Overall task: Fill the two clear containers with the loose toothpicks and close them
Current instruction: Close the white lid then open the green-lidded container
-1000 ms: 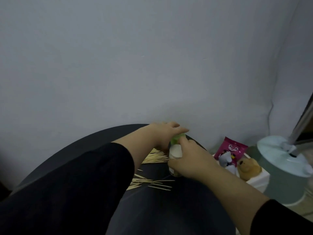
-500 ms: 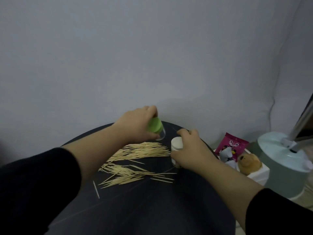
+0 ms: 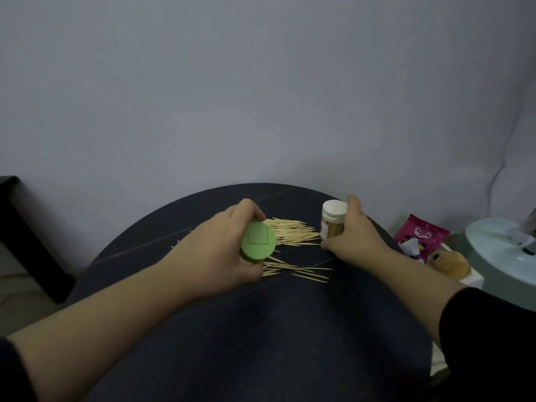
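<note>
Green-lidded container (image 3: 257, 245) drawn nearer, left grip (image 3: 216, 253) curled round it, right grip (image 3: 358, 239) clasping white-lidded container (image 3: 333, 220) on bench (image 3: 261, 329), toothpicks (image 3: 293, 232) between.

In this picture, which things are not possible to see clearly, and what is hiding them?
Head view: the body of the green-lidded container, hidden behind its own lid and the left hand; its fill cannot be told.
Head view: the base of the white-lidded container, covered by the right hand.
Head view: some toothpicks, under the left hand.
</note>
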